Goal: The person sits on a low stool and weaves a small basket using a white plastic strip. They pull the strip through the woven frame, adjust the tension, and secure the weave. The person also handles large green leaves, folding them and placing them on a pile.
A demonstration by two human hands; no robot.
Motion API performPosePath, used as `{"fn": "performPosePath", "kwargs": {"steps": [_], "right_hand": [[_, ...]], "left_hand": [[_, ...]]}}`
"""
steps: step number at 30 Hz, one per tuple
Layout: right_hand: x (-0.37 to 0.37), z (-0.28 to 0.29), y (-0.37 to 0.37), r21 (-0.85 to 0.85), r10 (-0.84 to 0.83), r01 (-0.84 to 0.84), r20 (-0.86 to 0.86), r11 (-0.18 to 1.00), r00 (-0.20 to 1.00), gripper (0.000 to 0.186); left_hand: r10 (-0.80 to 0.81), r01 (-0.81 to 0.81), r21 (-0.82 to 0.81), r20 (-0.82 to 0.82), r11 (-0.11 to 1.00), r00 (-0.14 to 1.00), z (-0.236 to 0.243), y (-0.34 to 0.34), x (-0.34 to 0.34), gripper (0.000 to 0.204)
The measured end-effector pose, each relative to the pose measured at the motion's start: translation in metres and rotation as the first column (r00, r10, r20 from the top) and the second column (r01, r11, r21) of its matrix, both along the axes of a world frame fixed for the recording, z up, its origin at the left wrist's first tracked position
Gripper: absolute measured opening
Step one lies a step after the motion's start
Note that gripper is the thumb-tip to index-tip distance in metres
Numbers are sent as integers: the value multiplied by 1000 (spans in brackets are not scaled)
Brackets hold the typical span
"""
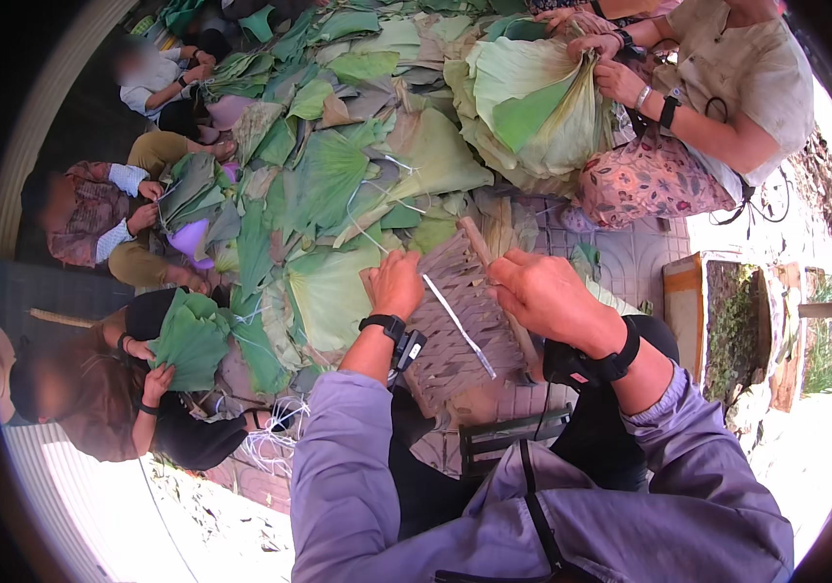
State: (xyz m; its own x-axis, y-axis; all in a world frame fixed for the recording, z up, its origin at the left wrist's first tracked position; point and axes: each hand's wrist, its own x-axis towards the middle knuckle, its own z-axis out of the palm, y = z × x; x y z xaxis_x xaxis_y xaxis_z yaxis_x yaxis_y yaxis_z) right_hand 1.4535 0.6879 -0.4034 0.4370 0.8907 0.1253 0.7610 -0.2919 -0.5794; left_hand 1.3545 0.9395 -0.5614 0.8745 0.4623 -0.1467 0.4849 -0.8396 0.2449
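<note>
A small stool [445,325] with a woven brown seat and wooden side bars is between my two hands, its seat tilted toward me. My left hand [398,284] is closed around its left bar, near a white string [365,231] that runs off onto the leaves. On the opposite side, my right hand [550,299] closes on the right bar [474,241]; its fingertips are partly hidden. A flat white strip [458,325] lies slantwise across the seat. Just beyond my hands spreads a large heap of green and brownish leaves [333,180].
Several people sit around the heap handling leaves: one at right with a big leaf bundle [523,107], one at near left with a green bundle [192,330]. White strings [275,432] tangle at lower left. A mossy planter box [717,316] stands at right. A dark low stool [508,437] is beneath me.
</note>
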Motion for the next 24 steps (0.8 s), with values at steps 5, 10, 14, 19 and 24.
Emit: {"fn": "performPosePath", "kwargs": {"steps": [5, 10, 14, 19, 24], "right_hand": [[1, 2, 5, -18, 33, -33, 7, 999, 999, 15], [6, -3, 2, -28, 33, -31, 55, 999, 998, 11], [1, -2, -1, -92, 38, -38, -2, 995, 999, 17], [-3, -5, 0, -60, 45, -45, -4, 997, 999, 18], [-7, -1, 2, -128, 74, -70, 25, 989, 997, 17]], "left_hand": [[-64, 68, -10, 220, 998, 973, -18, 17, -9, 19], [-155, 185, -71, 313, 980, 937, 11, 0, -13, 15], [-258, 305, -395, 168, 867, 951, 35, -22, -30, 12], [-470, 313, -688, -47, 655, 881, 52, -56, -43, 14], [-432, 410, -356, 18, 840, 901, 43, -51, -53, 25]]}}
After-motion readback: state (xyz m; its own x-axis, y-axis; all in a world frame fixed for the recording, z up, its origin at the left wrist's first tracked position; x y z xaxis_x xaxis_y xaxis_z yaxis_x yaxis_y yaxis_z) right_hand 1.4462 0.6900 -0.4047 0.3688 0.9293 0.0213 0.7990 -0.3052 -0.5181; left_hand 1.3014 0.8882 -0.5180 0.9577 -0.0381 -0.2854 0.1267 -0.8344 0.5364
